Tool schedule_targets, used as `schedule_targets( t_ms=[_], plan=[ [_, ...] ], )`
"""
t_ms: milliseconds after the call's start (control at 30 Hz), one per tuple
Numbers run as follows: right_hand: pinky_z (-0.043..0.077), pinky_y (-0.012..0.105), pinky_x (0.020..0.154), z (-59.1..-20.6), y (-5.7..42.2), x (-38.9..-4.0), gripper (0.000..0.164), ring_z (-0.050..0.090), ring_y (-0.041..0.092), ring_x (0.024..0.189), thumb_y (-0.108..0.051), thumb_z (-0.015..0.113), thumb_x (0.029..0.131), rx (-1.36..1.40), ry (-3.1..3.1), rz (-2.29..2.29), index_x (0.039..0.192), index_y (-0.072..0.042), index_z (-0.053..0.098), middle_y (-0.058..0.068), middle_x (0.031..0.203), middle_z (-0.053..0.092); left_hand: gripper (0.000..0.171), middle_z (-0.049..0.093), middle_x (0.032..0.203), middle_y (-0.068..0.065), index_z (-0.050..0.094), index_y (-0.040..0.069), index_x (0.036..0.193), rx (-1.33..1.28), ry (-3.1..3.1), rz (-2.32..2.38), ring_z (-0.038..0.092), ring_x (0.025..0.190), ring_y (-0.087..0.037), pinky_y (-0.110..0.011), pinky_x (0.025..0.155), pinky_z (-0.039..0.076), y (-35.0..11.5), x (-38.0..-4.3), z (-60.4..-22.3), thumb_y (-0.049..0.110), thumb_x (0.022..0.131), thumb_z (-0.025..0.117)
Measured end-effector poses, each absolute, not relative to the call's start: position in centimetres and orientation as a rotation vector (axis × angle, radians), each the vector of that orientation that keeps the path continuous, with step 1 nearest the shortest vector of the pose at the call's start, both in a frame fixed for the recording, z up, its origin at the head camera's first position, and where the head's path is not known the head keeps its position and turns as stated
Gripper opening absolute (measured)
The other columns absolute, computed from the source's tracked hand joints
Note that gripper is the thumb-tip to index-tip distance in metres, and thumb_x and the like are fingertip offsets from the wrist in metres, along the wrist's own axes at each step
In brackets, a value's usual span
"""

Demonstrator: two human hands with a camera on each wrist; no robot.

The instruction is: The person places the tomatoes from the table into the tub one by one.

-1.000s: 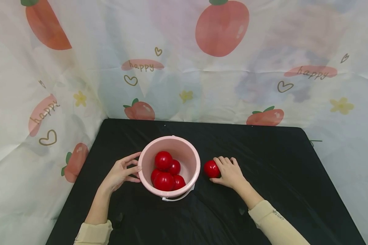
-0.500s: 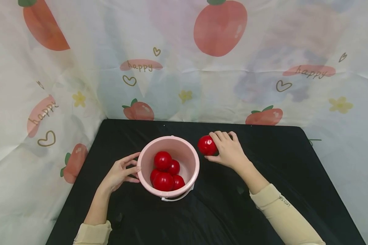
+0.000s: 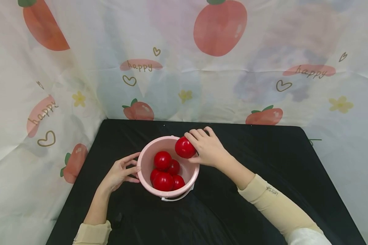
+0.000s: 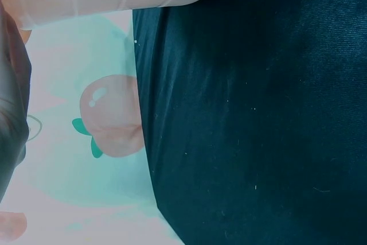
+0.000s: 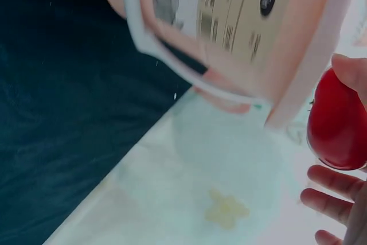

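A pink bucket (image 3: 143, 173) stands on the black cloth with several glossy red balls (image 3: 163, 181) inside it. Over its right rim my right hand (image 3: 209, 149) holds another round red fruit-like ball (image 3: 184, 147) between thumb and fingers. In the right wrist view, that red ball (image 5: 338, 124) is partly covered by the thumb and has a tiny dark sprig at its left edge. My left hand (image 3: 118, 174) touches the outside of the bucket on the left, thumb and fingers spread along the rim. Only part of the left hand (image 4: 11, 101) shows in the left wrist view.
The bucket's white handle (image 3: 178, 198) hangs down at the front. Black cloth (image 3: 263, 160) covers the table. A printed white curtain (image 3: 171, 85) rises behind the table and along its left side. A label (image 5: 235, 15) is on the bucket's outer wall.
My right hand has lifted a red ball from the cloth right of the bucket, raised it and moved it left over the rim. The left hand and bucket stay put.
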State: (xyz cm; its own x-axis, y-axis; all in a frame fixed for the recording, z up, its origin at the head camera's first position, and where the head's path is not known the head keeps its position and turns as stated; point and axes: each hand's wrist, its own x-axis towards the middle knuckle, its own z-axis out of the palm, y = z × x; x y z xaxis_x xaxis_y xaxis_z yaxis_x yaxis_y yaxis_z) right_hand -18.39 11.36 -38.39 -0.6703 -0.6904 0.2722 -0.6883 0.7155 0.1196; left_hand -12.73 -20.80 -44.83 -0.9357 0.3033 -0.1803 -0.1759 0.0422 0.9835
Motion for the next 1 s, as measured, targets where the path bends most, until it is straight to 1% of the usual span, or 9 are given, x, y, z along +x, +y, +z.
schedule_targets(
  t_ms=[133,367,700,900,1000],
  plan=[
    [0.034,0.045,0.095,-38.8,9.9,-18.0,0.075,0.047,0.022,0.106,-0.049,0.074,0.063,1.162,-2.626,-0.065,0.124,-0.013,0.048,0.006,0.116,0.052,0.06,0.048,0.105,-0.034,0.034,-0.001,0.138,0.134,1.986,1.96,0.066,0.069,-0.022,-0.046,0.063,0.055,-20.8,-12.7,-44.9,0.001,0.085,0.061],
    [0.034,0.044,0.098,-40.0,8.0,-17.6,0.077,0.045,0.021,0.109,-0.051,0.073,0.063,1.262,-2.667,-0.189,0.126,-0.015,0.046,0.004,0.118,0.05,0.061,0.051,0.103,-0.028,0.035,0.0,0.138,0.127,1.993,1.961,0.066,0.069,-0.022,-0.046,0.063,0.055,-20.8,-12.7,-44.8,0.004,0.084,0.063],
    [0.035,0.04,0.097,-41.4,6.9,-17.6,0.08,0.045,0.02,0.109,-0.054,0.075,0.06,1.346,-2.699,-0.298,0.125,-0.017,0.048,0.003,0.117,0.053,0.06,0.048,0.106,-0.033,0.034,0.0,0.138,0.126,1.991,1.952,0.066,0.07,-0.022,-0.045,0.064,0.056,-20.8,-12.7,-44.7,0.003,0.085,0.062],
    [0.03,0.043,0.104,-41.5,6.4,-17.6,0.081,0.042,0.02,0.114,-0.056,0.074,0.061,1.376,-2.756,-0.457,0.127,-0.018,0.046,0.002,0.122,0.051,0.061,0.049,0.105,-0.032,0.034,-0.001,0.138,0.117,1.995,1.949,0.066,0.07,-0.022,-0.045,0.064,0.056,-20.8,-12.6,-44.7,0.004,0.085,0.063],
    [0.028,0.043,0.105,-41.5,6.2,-17.5,0.081,0.042,0.02,0.114,-0.056,0.073,0.062,1.387,-2.77,-0.52,0.127,-0.019,0.045,0.002,0.122,0.051,0.061,0.048,0.106,-0.033,0.034,-0.001,0.138,0.117,1.995,1.952,0.066,0.07,-0.021,-0.044,0.064,0.056,-20.8,-12.5,-44.7,0.004,0.085,0.063]
  ],
)
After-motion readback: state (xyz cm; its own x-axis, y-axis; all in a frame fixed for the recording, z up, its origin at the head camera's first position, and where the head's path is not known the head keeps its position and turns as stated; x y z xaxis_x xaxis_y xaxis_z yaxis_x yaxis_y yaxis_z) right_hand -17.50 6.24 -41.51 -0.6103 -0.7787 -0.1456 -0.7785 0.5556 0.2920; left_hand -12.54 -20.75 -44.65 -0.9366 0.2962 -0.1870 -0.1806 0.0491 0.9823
